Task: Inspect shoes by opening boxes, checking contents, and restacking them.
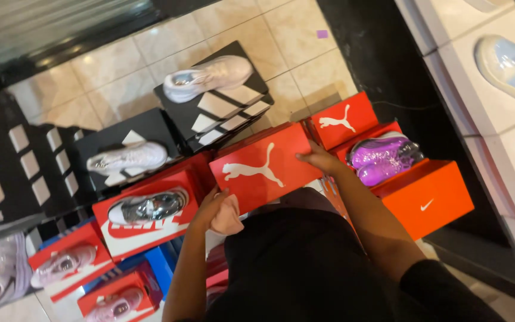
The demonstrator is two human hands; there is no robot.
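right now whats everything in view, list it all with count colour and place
red shoebox in hands: 1, red, centre
other red and orange boxes: several, right and lower left
black boxes: a few, black with white stripes, upper centre and left
purple shoe: 1, wrapped, on a box at right
white shoes: 2, atop black boxes
silver shoe: 1, on red box, left
pink cloth: 1, by left hand
tiled floor: beige, top
left hand: box's lower left edge
right hand: box's right edge
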